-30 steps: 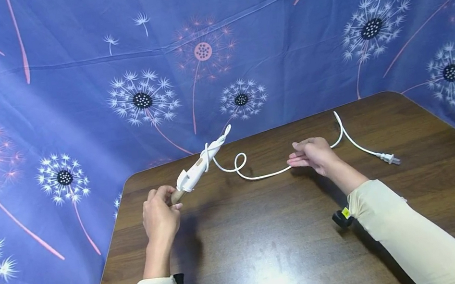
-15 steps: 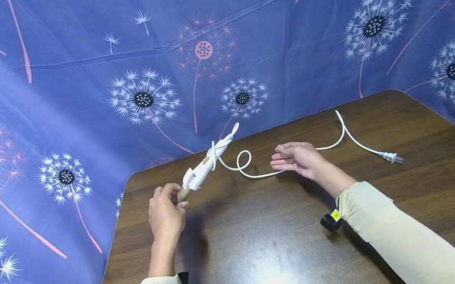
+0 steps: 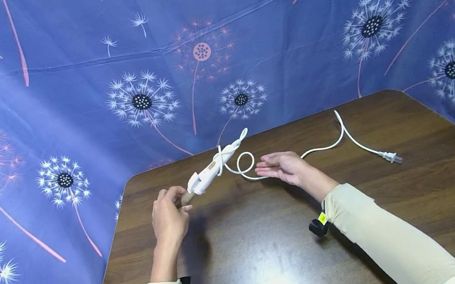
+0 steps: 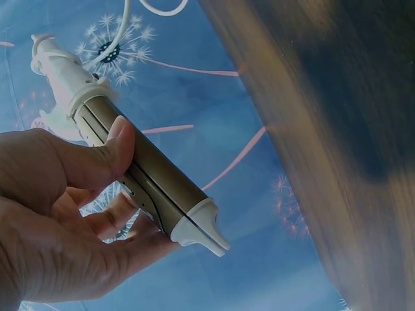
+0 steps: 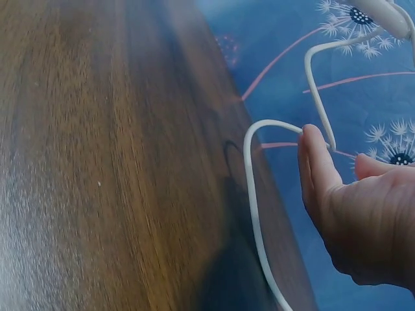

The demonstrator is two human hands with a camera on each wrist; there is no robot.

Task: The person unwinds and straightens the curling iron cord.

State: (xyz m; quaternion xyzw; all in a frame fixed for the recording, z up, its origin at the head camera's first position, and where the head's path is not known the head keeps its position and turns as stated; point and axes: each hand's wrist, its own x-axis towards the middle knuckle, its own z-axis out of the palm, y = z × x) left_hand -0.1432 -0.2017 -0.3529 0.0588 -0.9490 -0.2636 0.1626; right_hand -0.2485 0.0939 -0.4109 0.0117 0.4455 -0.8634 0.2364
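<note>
My left hand (image 3: pixel 170 218) grips a white curling iron (image 3: pixel 207 175) by its gold-brown barrel, holding it tilted with the handle up toward the back right. In the left wrist view, thumb and fingers close around the barrel (image 4: pixel 155 172), and its split white tip (image 4: pixel 202 227) points down and right. The white cord (image 3: pixel 324 148) is partly wound around the handle, then loops off to the right. My right hand (image 3: pixel 285 168) is at the cord to the right of the iron, its fingers extended. In the right wrist view the cord (image 5: pixel 254 207) passes by those fingertips (image 5: pixel 310 133).
The cord's two-prong plug (image 3: pixel 391 157) lies on the right part of the brown wooden table (image 3: pixel 243 256). A blue cloth (image 3: pixel 285 56) with a dandelion print hangs right behind the table's back edge. Black wrist devices sit at both cuffs.
My right hand has moved left along the cord toward the curling iron. The left hand has shifted slightly right with the iron, whose cord end sits a little farther right.
</note>
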